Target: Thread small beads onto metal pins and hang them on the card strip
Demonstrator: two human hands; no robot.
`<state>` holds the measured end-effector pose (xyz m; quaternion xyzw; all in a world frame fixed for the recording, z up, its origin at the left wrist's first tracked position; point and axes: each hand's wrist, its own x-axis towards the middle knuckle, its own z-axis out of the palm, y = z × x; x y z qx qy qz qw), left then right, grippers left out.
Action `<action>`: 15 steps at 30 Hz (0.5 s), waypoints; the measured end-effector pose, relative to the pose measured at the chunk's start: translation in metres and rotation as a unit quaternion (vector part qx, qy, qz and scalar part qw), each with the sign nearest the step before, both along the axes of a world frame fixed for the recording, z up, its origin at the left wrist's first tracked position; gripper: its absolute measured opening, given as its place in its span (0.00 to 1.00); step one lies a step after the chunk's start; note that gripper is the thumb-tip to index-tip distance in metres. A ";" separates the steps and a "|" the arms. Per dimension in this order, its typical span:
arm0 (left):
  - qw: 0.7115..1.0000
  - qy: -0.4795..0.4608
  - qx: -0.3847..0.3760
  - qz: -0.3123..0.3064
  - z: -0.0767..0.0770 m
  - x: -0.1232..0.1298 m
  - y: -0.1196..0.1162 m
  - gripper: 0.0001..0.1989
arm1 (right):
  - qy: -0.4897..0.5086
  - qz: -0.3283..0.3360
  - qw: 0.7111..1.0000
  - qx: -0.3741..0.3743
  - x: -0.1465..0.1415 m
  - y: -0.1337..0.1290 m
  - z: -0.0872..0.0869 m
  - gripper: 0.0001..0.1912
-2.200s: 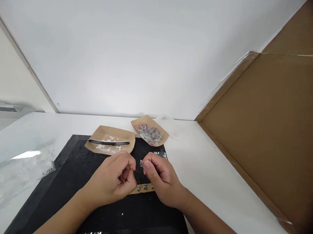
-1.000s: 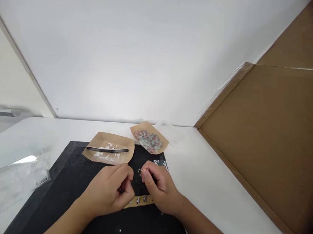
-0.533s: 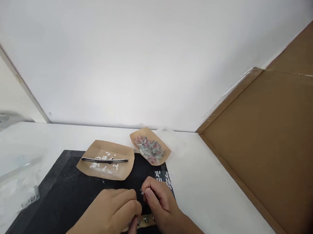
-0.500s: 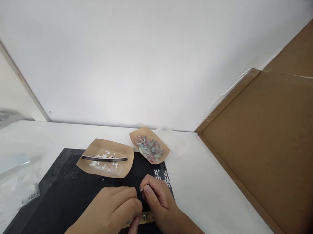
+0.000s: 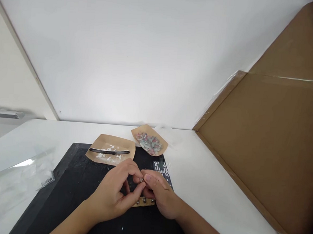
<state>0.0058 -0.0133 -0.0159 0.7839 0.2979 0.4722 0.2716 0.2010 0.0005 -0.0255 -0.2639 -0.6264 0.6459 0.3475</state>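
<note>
Fingertips of my left hand (image 5: 117,190) and my right hand (image 5: 161,193) meet over the black mat (image 5: 61,196). Between them is a small shiny metallic piece (image 5: 141,180), mostly covered by the fingers; its kind is too small to make out. Both hands are closed in a pinch on it. Just below the fingers lies a tan strip (image 5: 148,202) bearing a few shiny metal bits, its left part hidden by my left hand. Beyond my right hand, small white pieces (image 5: 157,169) sit in rows on a dark patch.
One cardboard tray (image 5: 96,145) holds white bits and a dark curved tool (image 5: 109,151). Another tray (image 5: 137,131) holds small wrapped coloured pieces. Clear plastic bags (image 5: 17,182) lie at left. A cardboard panel (image 5: 263,144) stands at right, a white wall behind.
My left hand has left the tan strip and risen to my right hand, its thumb and finger now at the small piece. More of the strip shows. The camera view has shifted slightly.
</note>
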 end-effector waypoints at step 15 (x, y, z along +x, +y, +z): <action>0.999 0.023 0.024 0.018 0.010 0.000 -0.003 0.05 | 0.052 0.025 0.998 -0.013 0.002 -0.005 0.009 0.26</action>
